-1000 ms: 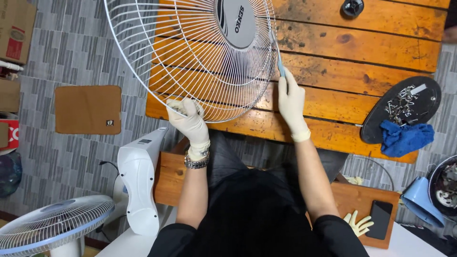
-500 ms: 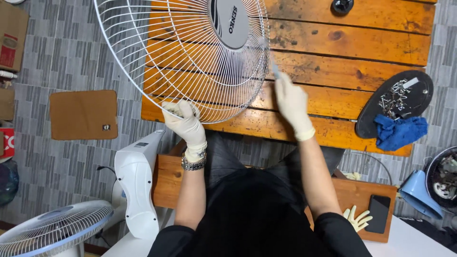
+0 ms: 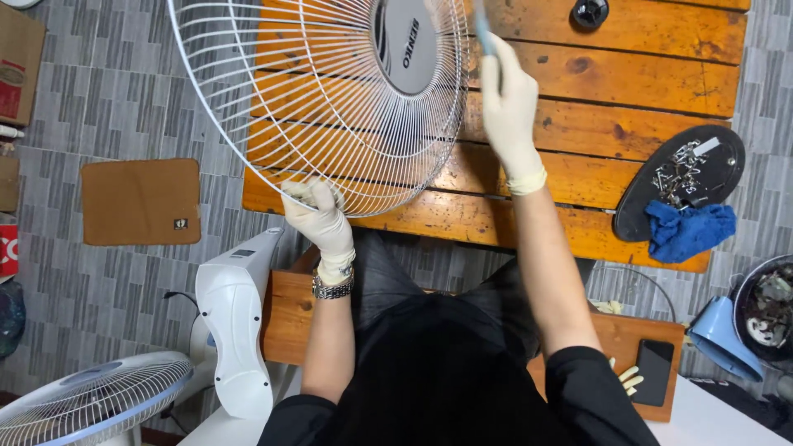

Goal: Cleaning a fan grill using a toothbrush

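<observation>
A round white wire fan guard (image 3: 322,107) with a grey centre disc (image 3: 405,41) stands tilted over the near edge of an orange wooden table (image 3: 628,91). My left hand (image 3: 318,219), in a pale glove with a wristwatch, grips the guard's lower rim. My right hand (image 3: 508,107), also gloved, is raised beside the guard's right rim and holds a thin blue-handled tool (image 3: 481,25) against the wires near the top of the view.
A black oval tray (image 3: 644,194) with small metal parts and a blue cloth (image 3: 690,227) lies at the table's right end. A black knob (image 3: 590,11) sits at the back. A white fan body (image 3: 239,322) and another fan guard (image 3: 91,400) are at the lower left, a phone (image 3: 652,372) on a wooden stool at right.
My right hand has moved up along the guard's right rim with the blue tool, away from me. My left hand has kept its grip on the lower rim.
</observation>
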